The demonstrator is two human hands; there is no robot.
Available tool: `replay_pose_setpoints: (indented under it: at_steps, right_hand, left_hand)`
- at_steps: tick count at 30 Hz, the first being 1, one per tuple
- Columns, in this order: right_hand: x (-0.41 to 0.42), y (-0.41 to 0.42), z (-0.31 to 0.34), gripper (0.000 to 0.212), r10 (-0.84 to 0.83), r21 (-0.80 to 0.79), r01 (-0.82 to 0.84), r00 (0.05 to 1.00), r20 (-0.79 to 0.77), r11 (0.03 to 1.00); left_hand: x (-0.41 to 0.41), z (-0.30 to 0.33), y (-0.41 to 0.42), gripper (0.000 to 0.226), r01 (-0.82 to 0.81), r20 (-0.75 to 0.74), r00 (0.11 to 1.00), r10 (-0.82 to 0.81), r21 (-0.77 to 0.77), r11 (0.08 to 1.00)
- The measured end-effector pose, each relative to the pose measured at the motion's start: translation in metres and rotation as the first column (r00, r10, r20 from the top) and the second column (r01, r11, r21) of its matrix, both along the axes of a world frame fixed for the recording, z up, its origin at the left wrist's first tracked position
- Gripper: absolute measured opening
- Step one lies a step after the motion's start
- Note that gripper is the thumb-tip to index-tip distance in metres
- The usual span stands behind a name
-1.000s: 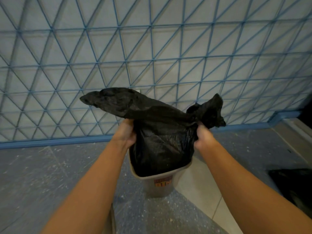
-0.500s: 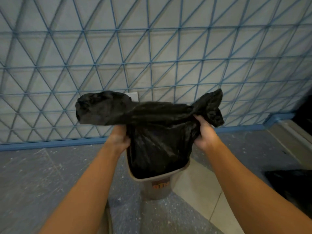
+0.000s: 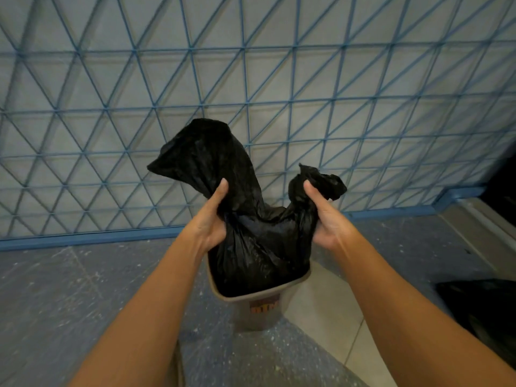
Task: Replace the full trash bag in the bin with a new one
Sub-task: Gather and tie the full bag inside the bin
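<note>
Full black bag [image 3: 257,247] sits in the bin [image 3: 259,296], centre of frame, w/ its top gathered into two ears above the rim. Left hand [image 3: 209,219] is closed round the taller ear, which flops up and left; right hand [image 3: 325,216] is closed round the shorter, bunched ear at centre-right. Looks like the ears are about to be tied or used as handles to lift, can't tell which.

Progress, as I judge it: early. Bag mouth is off the rim and pulled together, but the bag body is down inside the bin, not lifted out. Left to do: pull it out, set it aside, fit a new liner. Something dark [image 3: 480,311] lies on the floor [image 3: 69,303] at lower right; may be another bag, too dim to say.

Room: the wall [image 3: 111,107] w/ blue triangle pattern stands close behind the bin, so no space to swing back. Straight up is open. Floor left of the bin is bare; a raised ledge [image 3: 474,227] runs along the right edge. Bin rim hugs the bag, so it may drag coming out.
</note>
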State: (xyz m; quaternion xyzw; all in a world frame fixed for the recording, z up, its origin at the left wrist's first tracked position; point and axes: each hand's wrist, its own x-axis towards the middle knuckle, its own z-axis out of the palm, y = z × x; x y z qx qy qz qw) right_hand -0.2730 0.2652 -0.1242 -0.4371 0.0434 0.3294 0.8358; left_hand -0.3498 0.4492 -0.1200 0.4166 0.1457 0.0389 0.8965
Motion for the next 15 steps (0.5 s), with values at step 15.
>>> replay_pose_setpoints:
  at_steps: [15]
  right_hand:
    - [0.014,0.018,-0.017,0.042,-0.386,0.065,0.411,0.891,-0.239,0.909]
  left_hand:
    - [0.01,-0.004,-0.004,0.049,-0.35,-0.153,0.934,0.322,-0.218,0.911]
